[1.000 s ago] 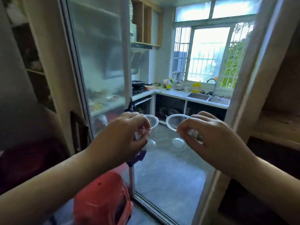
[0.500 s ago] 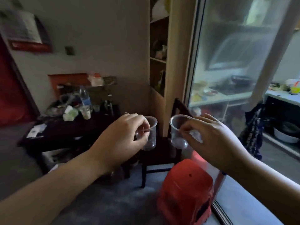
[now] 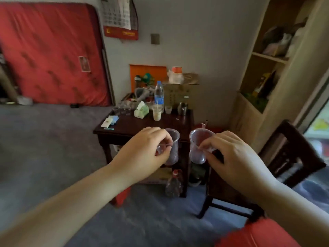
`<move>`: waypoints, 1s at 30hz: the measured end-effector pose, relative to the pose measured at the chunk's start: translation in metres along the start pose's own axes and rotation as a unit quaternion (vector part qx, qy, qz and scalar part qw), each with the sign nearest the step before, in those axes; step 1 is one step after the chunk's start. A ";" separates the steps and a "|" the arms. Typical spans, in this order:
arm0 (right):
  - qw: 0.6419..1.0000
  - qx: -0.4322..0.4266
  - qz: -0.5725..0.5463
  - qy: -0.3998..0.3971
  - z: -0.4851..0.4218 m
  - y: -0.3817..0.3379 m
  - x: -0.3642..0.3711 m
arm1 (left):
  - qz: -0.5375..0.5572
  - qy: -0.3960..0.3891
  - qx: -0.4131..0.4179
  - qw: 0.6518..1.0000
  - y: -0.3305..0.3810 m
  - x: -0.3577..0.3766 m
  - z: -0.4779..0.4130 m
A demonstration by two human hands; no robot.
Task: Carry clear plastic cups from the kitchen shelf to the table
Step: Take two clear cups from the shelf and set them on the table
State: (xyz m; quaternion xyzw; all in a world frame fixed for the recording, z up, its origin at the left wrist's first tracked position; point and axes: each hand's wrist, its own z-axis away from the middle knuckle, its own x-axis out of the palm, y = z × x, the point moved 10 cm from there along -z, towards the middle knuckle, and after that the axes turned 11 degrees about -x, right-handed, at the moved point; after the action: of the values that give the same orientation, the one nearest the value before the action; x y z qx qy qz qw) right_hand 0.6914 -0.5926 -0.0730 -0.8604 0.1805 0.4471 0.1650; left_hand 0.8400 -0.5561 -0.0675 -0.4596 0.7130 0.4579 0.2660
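While each hand (image 3: 142, 150) (image 3: 236, 155) pinches a clear cup (image 3: 171, 147) (image 3: 197, 147) | cluttered table (image 3: 142, 125) ahead | chair (image 3: 284, 157) right

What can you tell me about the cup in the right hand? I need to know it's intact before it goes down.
The cup in the right hand is small, clear, thin plastic with a rolled rim and a rounded base. It looks empty and uncracked, though blur limits detail. It hangs nearly upright in the air, mouth tipped slightly toward the camera, pinched at its rim by the right hand. It touches nothing else and is seen in front of the dark wooden table.
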 end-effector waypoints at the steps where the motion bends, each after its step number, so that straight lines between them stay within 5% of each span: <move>1: 1.000 -0.003 -0.002 -0.006 -0.011 0.014 0.010 | -0.004 -0.003 0.000 1.000 -0.008 0.008 -0.016; 20: 0.996 -0.038 -0.066 -0.049 -0.208 0.204 0.172 | 0.000 -0.036 -0.049 0.998 -0.178 0.108 -0.256; 30: 0.998 0.029 -0.033 -0.042 -0.284 0.312 0.258 | 0.050 -0.103 -0.008 0.993 -0.274 0.204 -0.383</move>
State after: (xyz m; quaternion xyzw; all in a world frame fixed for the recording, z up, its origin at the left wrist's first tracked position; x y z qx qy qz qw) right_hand 0.8877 -1.0359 -0.1706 -0.8410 0.1580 0.4720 0.2120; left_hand 1.0130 -1.0269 -0.1745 -0.3764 0.7001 0.5211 0.3109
